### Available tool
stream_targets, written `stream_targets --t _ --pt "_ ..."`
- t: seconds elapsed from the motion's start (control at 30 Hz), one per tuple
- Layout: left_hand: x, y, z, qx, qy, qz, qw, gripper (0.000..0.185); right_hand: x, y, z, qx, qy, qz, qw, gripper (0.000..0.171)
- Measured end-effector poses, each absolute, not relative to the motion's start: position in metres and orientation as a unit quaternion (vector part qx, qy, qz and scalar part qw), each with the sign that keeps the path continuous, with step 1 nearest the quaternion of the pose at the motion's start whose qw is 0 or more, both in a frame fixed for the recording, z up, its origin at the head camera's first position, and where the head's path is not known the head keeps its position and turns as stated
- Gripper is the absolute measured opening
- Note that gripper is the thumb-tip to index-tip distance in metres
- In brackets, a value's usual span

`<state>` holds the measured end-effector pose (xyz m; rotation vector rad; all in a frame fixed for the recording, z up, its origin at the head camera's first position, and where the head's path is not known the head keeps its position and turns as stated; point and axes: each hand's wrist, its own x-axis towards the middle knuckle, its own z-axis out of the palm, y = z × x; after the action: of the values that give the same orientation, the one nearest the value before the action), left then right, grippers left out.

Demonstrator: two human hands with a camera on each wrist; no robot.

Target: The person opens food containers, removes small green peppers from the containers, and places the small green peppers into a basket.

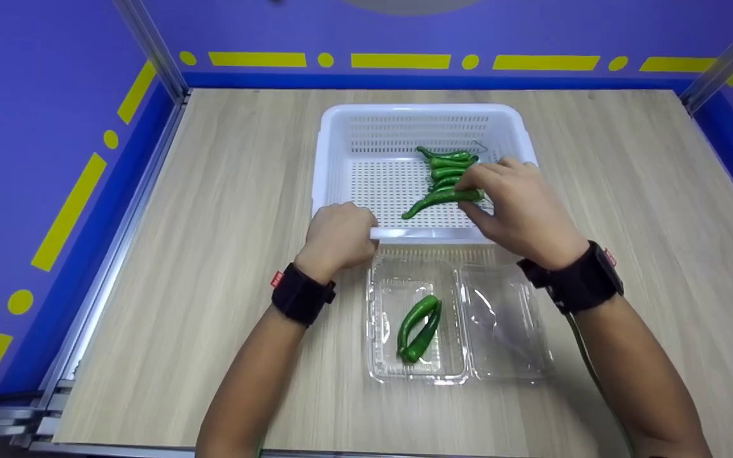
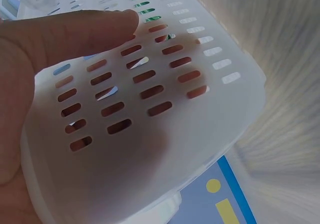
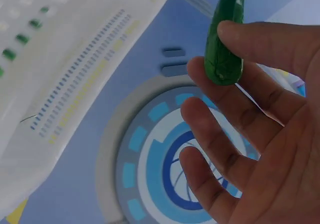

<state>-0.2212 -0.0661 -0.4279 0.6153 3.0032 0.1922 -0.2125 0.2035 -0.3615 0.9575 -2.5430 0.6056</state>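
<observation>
My right hand (image 1: 519, 207) pinches a green chili pepper (image 1: 438, 200) by its thick end, over the right part of the white basket (image 1: 330, 159). In the right wrist view thumb and fingertips hold that pepper (image 3: 223, 59). Several more green chili peppers (image 1: 448, 163) lie in a row on the basket floor. My left hand (image 1: 341, 236) grips the basket's near left corner. The left wrist view shows the thumb outside the slotted basket wall (image 2: 145, 84) and the fingers faintly through it. Nearer me, a clear plastic clamshell box (image 1: 385, 366) lies open with two green chili peppers (image 1: 418, 327) inside.
The clamshell's lid (image 1: 506, 324) is folded out to the right. All this stands on a wood-grain table (image 1: 214, 267). Blue panels with yellow marks (image 1: 398, 60) border the table at the back and sides. A thin cable (image 1: 586, 356) runs along the right forearm.
</observation>
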Motion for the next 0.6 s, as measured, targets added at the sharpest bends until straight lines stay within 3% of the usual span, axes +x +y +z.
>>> stream_targets --t 0.3,0.6 --pt "-0.221 -0.067 -0.426 0.200 0.977 0.062 0.033 0.014 -0.242 0.208 -0.353 0.321 -0.909 0.220 0.151 0.014" --pt "-0.221 -0.065 -0.426 0.198 0.977 0.063 0.041 0.010 -0.269 0.216 -0.358 0.310 -0.926 0.201 0.079 0.015"
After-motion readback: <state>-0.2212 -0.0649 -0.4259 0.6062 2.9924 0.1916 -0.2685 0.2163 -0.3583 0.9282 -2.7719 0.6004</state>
